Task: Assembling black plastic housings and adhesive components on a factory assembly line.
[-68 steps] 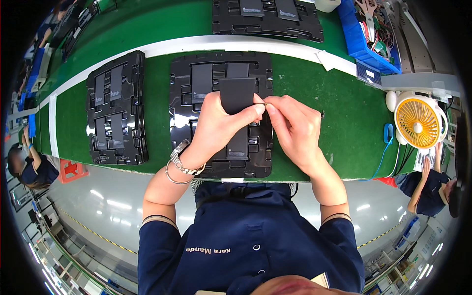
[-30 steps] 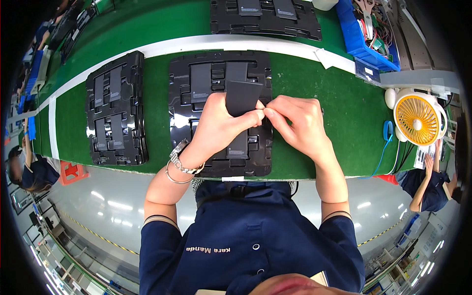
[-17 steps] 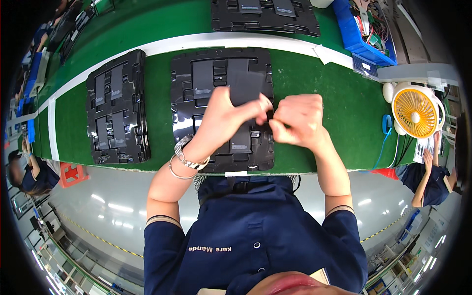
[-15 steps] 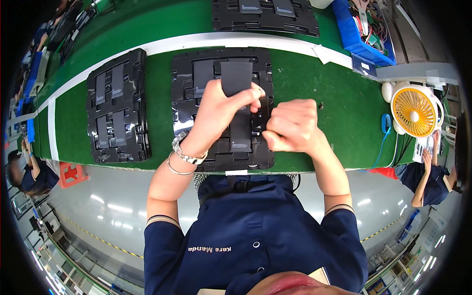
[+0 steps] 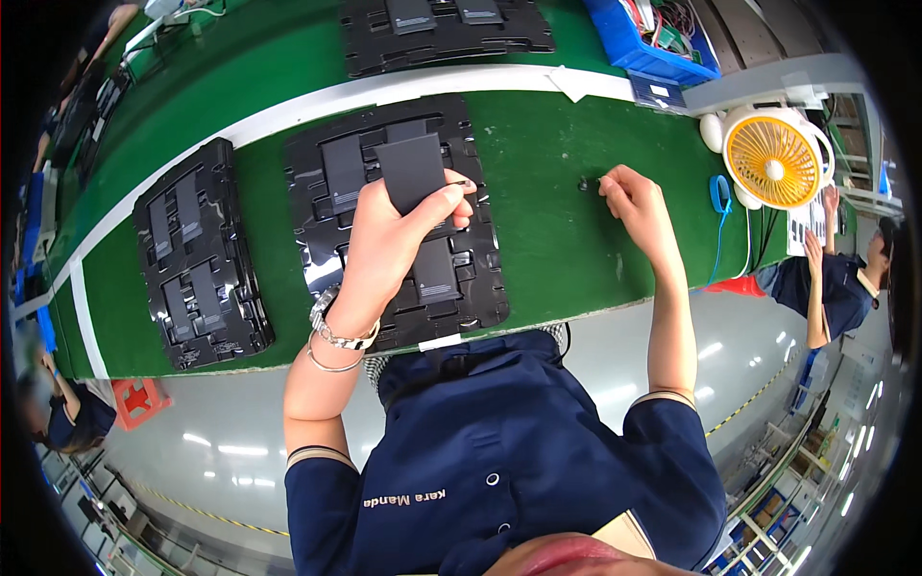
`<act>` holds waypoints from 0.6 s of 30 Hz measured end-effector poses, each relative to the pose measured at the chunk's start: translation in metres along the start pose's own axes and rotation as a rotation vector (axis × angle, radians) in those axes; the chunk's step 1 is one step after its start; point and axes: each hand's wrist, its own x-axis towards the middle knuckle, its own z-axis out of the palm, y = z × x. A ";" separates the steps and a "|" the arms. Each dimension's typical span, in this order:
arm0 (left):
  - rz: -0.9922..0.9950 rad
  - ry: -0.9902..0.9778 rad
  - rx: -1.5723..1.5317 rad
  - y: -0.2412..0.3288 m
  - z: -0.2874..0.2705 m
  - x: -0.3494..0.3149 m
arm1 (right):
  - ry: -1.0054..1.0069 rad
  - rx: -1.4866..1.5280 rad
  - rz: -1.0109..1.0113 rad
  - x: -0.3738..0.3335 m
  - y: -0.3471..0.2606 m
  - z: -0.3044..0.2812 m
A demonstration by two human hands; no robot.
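Observation:
My left hand (image 5: pixel 413 213) is closed around a flat dark grey battery (image 5: pixel 411 165), raised at a tilt above a black plastic tray (image 5: pixel 309 235). A small dark end sticks out by its fingertips. More flat batteries lie in the tray's slots, one at the upper left (image 5: pixel 346 173) and one at the lower right (image 5: pixel 435 274). Right of the tray, my right hand (image 5: pixel 636 204) is closed with its fingertips together, low over the green tabletop (image 5: pixel 543 259). Beside those fingertips lie tiny dark bits (image 5: pixel 584 183). Whether the fingers hold anything is too small to see.
A stack of black trays (image 5: pixel 252 307) with batteries stands at left, another tray (image 5: pixel 447 48) beyond the white strip. At right are a yellow-and-white fan (image 5: pixel 774 163), a blue bin (image 5: pixel 653 43) of cables and tools, and a blue wrist strap (image 5: pixel 720 194). A co-worker (image 5: pixel 831 283) sits far right.
My right hand has moved away from the battery, rightward to the tiny dark bits. My left hand still grips the battery, now tilted. The whole view has shifted and turned slightly.

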 end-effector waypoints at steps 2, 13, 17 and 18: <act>-0.012 -0.002 -0.001 -0.003 0.002 0.001 | -0.100 0.000 0.010 0.003 0.003 0.001; -0.028 0.000 0.004 -0.006 0.003 0.004 | 0.127 -0.767 -0.229 -0.003 -0.018 0.020; -0.025 -0.001 0.001 -0.006 0.002 0.004 | 0.199 -0.866 -0.190 -0.005 -0.017 0.017; -0.020 -0.001 0.006 -0.006 0.002 0.004 | 0.196 -0.867 -0.191 -0.005 -0.016 0.016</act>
